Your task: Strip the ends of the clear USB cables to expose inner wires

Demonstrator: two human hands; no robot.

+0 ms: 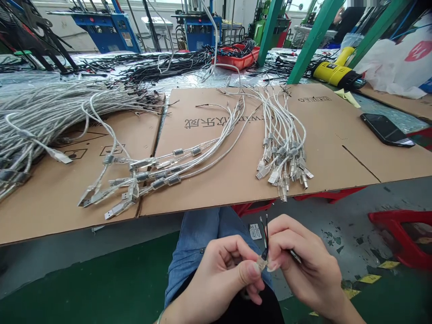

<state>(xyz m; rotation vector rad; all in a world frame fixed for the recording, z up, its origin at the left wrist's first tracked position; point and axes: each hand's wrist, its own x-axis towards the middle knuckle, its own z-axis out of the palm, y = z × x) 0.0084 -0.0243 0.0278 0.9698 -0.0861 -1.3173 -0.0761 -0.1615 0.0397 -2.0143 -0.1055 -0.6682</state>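
Over the lap, my left hand [232,274] pinches the end of a cable [261,262] whose thin dark wires point upward. Against the same cable end, my right hand [300,261] has its thumb and forefinger pressed together, and a small dark tool [295,256] shows between its curled fingers. Most of that tool is hidden in the palm. On the cardboard beyond the hands lie a bundle of clear-jacketed USB cables [283,148] at the right and another group [168,175] at the middle left, their metal plugs toward me.
A large pile of grey cables [60,112] covers the left side. Farther back are black cables [162,63], a red tray [238,57] and a yellow heat gun [334,74]. A black phone [386,129] lies right on the cardboard [324,135]. Red stools [401,234] stand below.
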